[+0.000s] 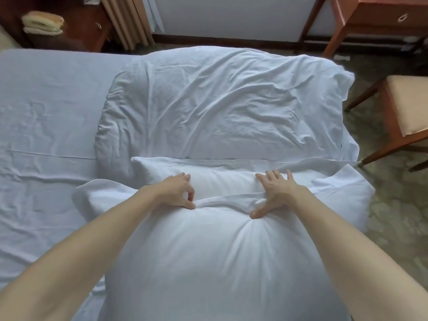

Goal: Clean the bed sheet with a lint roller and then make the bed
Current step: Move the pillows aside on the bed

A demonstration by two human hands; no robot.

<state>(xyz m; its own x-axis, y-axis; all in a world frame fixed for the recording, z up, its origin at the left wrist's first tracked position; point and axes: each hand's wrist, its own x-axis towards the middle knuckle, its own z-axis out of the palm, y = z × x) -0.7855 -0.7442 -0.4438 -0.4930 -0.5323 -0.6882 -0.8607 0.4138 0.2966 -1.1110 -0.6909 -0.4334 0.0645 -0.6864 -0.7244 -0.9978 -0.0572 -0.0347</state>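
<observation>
A white pillow (pixel 208 262) stands on end close in front of me on the pale blue bed sheet (pixel 46 112). Its far end sits in a white pillowcase (pixel 222 179), whose open edge runs across the pillow between my hands. My left hand (pixel 176 191) pinches that edge between thumb and curled fingers. My right hand (pixel 278 193) lies on the pillowcase with fingers straight and spread, and the cloth bunches at its thumb. A second, creased pillow (pixel 222 100) lies beyond, at the bed's far side. No lint roller is in view.
A wooden chair (pixel 407 112) with a beige seat stands on the patterned floor at the right. A wooden table (pixel 370 17) is at the back right, and a dark cabinet with folded towels (pixel 42 24) at the back left, beside a curtain (pixel 125 22).
</observation>
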